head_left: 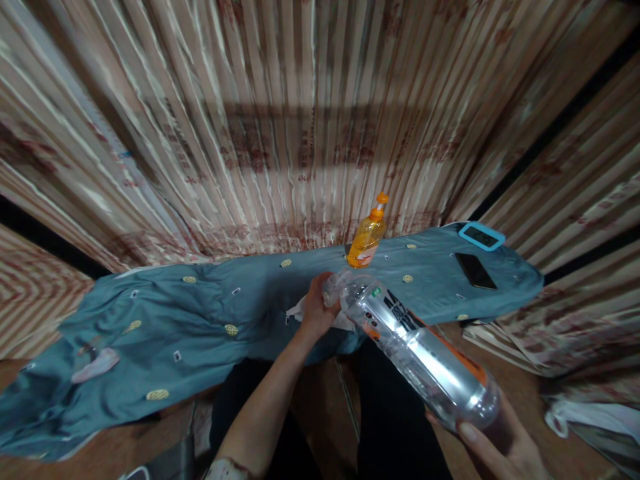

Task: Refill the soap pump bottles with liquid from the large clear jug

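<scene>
A large clear plastic bottle with a silver and orange label is tilted in front of me, its base toward the lower right. My right hand is wrapped round the base end. At the other end my left hand grips crumpled clear plastic by the bottle's narrow end; whether that is a wrapper or another item is unclear. Something white, like tissue, lies beneath, partly hidden by the hand. An orange-topped bottle of yellow liquid stands just beyond.
A long board with a teal patterned cover spans the view. On its right lie a black phone and a blue-framed device. A pale pink item rests at its left. Striped curtains hang behind.
</scene>
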`<state>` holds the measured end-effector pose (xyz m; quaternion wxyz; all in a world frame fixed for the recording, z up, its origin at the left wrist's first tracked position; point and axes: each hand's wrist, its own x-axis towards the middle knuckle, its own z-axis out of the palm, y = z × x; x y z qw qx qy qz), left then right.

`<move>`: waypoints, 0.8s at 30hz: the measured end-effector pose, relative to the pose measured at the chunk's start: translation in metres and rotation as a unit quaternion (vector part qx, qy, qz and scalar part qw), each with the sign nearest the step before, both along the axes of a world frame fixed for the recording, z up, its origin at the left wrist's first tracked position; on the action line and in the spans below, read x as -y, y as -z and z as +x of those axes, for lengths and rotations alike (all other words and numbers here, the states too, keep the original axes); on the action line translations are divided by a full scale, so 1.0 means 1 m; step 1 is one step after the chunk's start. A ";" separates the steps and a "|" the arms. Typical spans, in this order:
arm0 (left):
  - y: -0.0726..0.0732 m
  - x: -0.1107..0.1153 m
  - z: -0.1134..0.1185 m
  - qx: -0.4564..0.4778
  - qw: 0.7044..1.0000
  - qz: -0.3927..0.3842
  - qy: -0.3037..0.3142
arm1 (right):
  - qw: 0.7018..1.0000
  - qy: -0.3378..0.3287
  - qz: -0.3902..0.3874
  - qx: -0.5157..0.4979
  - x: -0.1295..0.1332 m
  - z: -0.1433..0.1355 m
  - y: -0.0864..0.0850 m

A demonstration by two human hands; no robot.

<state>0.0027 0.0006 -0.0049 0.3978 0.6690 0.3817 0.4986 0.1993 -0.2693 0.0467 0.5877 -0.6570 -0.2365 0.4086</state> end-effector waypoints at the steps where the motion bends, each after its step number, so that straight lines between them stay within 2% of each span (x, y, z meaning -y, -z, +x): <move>1: 0.000 0.000 0.000 -0.001 1.000 0.001 0.000 | 1.000 0.003 0.000 -0.001 0.000 0.000 0.001; 8: 0.002 -0.001 0.000 0.006 1.000 -0.002 -0.001 | 0.999 0.002 -0.007 0.032 0.001 0.002 0.001; 18: 0.002 0.000 0.001 0.009 1.000 0.000 -0.004 | 1.000 0.012 -0.006 0.008 0.001 -0.001 0.003; 24: 0.002 -0.001 0.001 0.009 1.000 -0.005 -0.013 | 0.998 0.016 0.015 0.057 0.003 0.003 0.009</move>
